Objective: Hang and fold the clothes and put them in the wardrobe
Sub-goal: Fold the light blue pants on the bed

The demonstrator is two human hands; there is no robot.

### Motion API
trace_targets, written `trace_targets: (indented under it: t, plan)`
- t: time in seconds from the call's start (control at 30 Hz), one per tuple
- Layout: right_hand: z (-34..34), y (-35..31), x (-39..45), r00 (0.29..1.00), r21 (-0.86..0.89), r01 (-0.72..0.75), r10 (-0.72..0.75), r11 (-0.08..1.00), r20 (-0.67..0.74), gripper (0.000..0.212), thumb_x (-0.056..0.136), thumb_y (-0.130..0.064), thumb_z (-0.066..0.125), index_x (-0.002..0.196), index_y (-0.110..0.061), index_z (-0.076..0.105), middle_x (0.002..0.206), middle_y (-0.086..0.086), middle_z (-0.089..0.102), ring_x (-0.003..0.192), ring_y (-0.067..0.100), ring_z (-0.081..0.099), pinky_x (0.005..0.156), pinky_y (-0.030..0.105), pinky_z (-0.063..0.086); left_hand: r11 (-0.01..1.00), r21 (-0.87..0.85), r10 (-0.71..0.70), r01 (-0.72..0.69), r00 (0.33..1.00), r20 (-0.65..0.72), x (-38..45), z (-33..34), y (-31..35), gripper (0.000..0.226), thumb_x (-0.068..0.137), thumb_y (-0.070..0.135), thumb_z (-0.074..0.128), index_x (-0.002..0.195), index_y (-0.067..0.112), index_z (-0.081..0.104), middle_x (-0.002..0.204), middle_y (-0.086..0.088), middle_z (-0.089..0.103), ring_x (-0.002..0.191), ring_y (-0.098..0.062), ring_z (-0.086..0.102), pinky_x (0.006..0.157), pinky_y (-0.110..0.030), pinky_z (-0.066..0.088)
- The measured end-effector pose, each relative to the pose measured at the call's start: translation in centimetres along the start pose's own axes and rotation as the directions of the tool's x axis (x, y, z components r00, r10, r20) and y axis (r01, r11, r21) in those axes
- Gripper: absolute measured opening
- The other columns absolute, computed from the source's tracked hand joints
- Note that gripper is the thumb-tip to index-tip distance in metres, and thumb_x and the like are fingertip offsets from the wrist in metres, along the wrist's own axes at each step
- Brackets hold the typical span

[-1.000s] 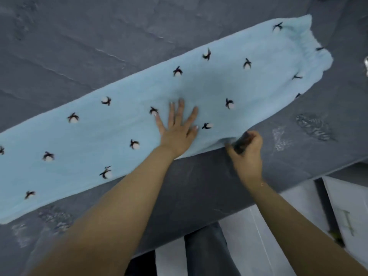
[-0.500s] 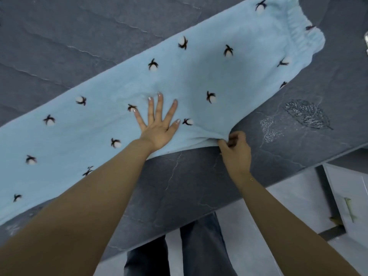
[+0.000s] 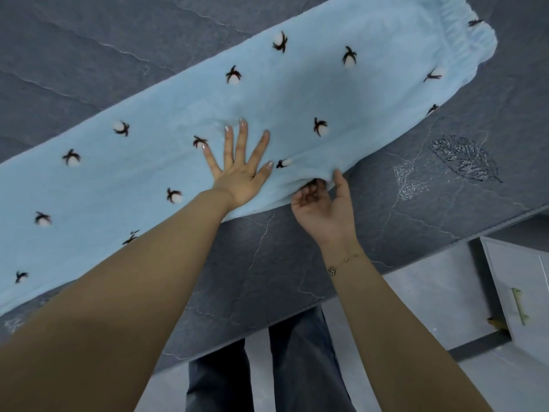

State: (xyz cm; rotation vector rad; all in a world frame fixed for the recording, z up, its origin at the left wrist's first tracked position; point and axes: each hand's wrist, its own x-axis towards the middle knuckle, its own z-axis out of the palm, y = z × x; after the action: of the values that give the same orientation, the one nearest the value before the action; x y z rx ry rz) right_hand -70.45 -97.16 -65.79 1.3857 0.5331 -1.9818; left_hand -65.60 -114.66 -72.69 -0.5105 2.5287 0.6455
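Left hand (image 3: pixel 239 173) flat, fingers spread, pressing light-blue fleece trousers (image 3: pixel 184 162) on grey bedspread (image 3: pixel 89 55); right hand (image 3: pixel 322 205), at its 3 o'clock, pinching their near edge.

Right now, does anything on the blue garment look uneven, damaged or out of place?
Only one spot: the near edge of the blue garment is bunched and lifted where the right hand pinches it. The left hand presses it flat. No damage shows.
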Motion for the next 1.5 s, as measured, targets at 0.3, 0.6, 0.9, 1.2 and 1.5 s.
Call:
trace_targets:
  t: [0.3,0.6,0.9,1.2,1.5]
  plan:
    - [-2.1,-0.7,-0.9,0.994,0.079,0.006,0.003,0.997,-0.114,0.011,0.097,-0.02,0.058,0.094,-0.009,0.062,0.093,0.002,0.066,0.09,0.016,0.06,0.094,0.028,0.043,1.0,0.025,-0.006,0.006,1.0,-0.008,-0.1,0.0,0.1,0.058,0.089,0.075,0.005,0.137,0.06,-0.026,0.148,0.013,-0.044,0.131,-0.01,-0.046,0.095,-0.053,-0.038]
    - [-2.6,-2.0,-0.7,0.902,-0.647,0.206,-0.399,0.734,-0.166,0.042,0.091,-0.032,0.064,0.126,-0.01,0.056,0.117,0.008,0.06,0.104,0.021,0.059,0.085,0.034,0.054,0.953,-0.023,0.289,-0.302,0.93,-0.229,-4.8,-0.2,3.9,0.068,0.096,0.044,0.05,0.154,0.024,0.022,0.163,-0.007,0.001,0.15,-0.02,-0.001,0.117,-0.057,-0.006]
    - [2.2,-5.9,-0.4,0.917,-0.82,0.323,-0.372,0.473,0.146,0.014,0.095,-0.02,0.06,0.1,-0.009,0.067,0.088,0.005,0.07,0.077,0.015,0.065,0.071,0.024,0.053,0.979,-0.165,0.031,-0.12,0.886,-0.462,-4.7,2.1,8.3,0.04,0.081,0.029,0.071,0.12,0.018,0.064,0.114,-0.002,0.068,0.104,-0.025,0.064,0.093,-0.027,0.031]
    - [7.7,-15.3,1.7,0.777,-0.685,0.439,-0.629,0.581,-0.035,0.025,0.093,-0.023,0.063,0.116,-0.013,0.061,0.109,0.0,0.063,0.102,0.015,0.059,0.088,0.027,0.051,0.956,-0.288,-0.022,-0.049,0.971,-0.239,2.6,-6.0,5.7,0.034,0.097,0.05,0.048,0.105,0.019,0.062,0.07,0.0,0.064,0.072,-0.02,0.061,0.066,-0.031,0.044]
    - [12.3,-20.8,2.5,0.831,-0.59,0.546,-0.473,0.595,0.293,0.048,0.095,-0.036,0.061,0.136,-0.013,0.054,0.129,0.007,0.064,0.119,0.023,0.061,0.102,0.043,0.049,0.818,-0.561,-0.198,0.125,0.977,-0.072,4.9,-4.5,5.1,0.036,0.088,0.047,0.066,0.073,0.015,0.058,0.056,0.003,0.056,0.048,-0.007,0.051,0.054,-0.026,0.042]
